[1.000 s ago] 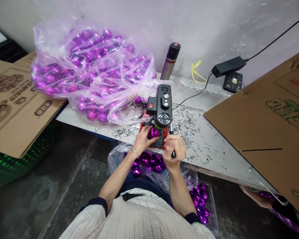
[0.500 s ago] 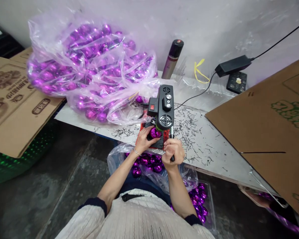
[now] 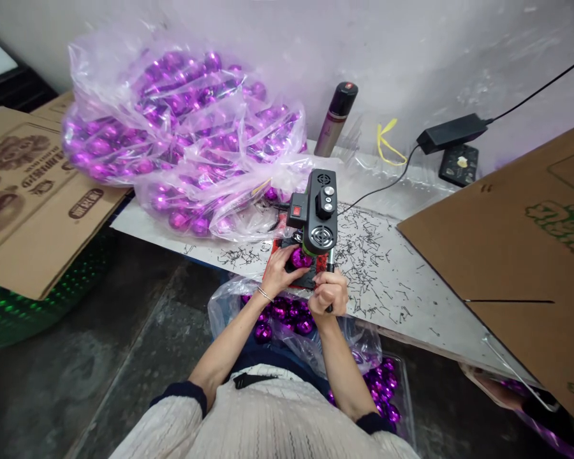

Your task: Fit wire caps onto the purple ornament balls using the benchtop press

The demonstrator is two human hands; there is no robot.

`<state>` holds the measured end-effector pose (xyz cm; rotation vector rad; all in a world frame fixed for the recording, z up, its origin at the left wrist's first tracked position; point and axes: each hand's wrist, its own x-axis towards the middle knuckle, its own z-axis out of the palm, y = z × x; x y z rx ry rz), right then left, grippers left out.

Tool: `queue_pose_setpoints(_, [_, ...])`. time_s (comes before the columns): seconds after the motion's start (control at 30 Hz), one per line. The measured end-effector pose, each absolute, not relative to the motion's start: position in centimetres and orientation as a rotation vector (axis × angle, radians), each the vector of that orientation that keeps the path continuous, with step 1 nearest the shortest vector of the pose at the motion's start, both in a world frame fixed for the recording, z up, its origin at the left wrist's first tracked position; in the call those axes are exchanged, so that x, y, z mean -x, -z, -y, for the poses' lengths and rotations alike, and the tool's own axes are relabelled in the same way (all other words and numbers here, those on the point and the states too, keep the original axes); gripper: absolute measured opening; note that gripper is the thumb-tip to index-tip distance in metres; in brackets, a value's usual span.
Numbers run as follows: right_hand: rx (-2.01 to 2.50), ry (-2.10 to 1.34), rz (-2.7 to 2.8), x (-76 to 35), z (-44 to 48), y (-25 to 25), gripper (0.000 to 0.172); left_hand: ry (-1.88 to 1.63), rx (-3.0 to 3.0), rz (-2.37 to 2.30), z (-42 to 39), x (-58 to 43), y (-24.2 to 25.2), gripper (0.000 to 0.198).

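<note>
My left hand (image 3: 278,269) is closed around a shiny purple ball (image 3: 300,257), thumb and fingers on its sides. The ball sits directly under the head of a small black bench machine (image 3: 321,213) with round vents, knobs and a red switch. Wrapped in a fist, my right hand (image 3: 329,292) grips the machine's lever handle (image 3: 331,260) just right of the ball. The machine's dark base (image 3: 307,278) with red parts is partly hidden beneath the hands. An open plastic bag of purple balls (image 3: 280,309) lies below my hands, over my lap.
A large clear bag of purple balls (image 3: 186,121) fills the table's left. Small dark bits litter the white tabletop (image 3: 377,274). Behind stand a spray can (image 3: 335,119) and a power adapter (image 3: 453,132). Cardboard boxes (image 3: 516,255) border the right, flattened cardboard (image 3: 38,210) the left.
The camera view has shifted slightly. My right hand and the lever have moved a little down and left relative to the machine; my left hand stays on the ball.
</note>
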<state>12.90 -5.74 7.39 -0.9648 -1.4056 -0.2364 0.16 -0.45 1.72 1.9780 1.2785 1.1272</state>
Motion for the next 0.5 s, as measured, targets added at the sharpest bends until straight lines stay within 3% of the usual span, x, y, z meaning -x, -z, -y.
queue_pose_setpoints(0.2, [0.927,0.237,1.493,-13.0,5.7,-7.8,0.035,-1.159,-1.985,-1.271,0.2,-0.3,-1.4,0.062])
queue_pose_setpoints(0.4, [1.041,0.126,1.367,-12.7,5.9,-13.5,0.032,-1.321,-2.004,-1.219,1.5,0.1,-2.2,0.066])
queue_pose_setpoints(0.5, [1.075,0.103,1.390,-12.9,6.1,-15.0,0.031,-1.389,-2.155,-1.118,5.2,1.5,-2.1,0.078])
